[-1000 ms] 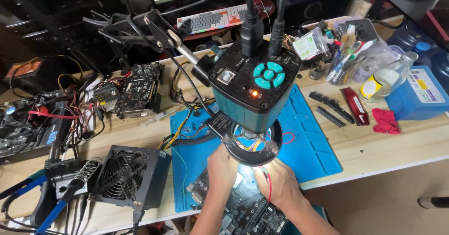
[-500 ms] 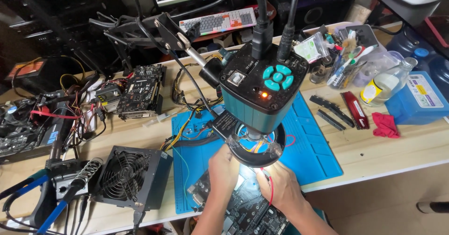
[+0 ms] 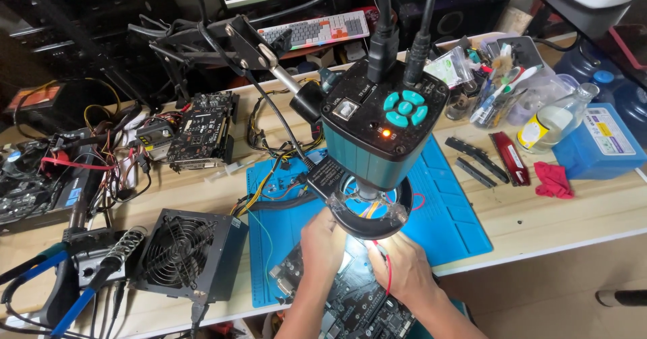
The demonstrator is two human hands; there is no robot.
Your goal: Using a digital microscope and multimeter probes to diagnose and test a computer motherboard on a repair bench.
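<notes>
Both my hands work under a teal microscope camera (image 3: 381,127) with a lit ring light (image 3: 369,211). My left hand (image 3: 323,244) rests on a dark circuit board (image 3: 350,309) lying on the blue work mat (image 3: 445,211); its fingertips are hidden beneath the ring light. My right hand (image 3: 404,268) is on the board beside it, fingers pinched around a thin red wire (image 3: 389,275) that trails over the hand. The spot on the board between the hands is brightly lit.
A black fan-fronted power supply (image 3: 185,251) sits left of the mat, with soldering tools (image 3: 87,265) and other circuit boards (image 3: 202,127) further left. On the right are a blue box (image 3: 596,143), a bottle (image 3: 552,120), a red cloth (image 3: 554,180) and a tool tray (image 3: 499,76). A keyboard (image 3: 317,29) lies behind.
The view has shifted a little, so the microscope appears slightly further right. Both hands stay in the same place under the ring light.
</notes>
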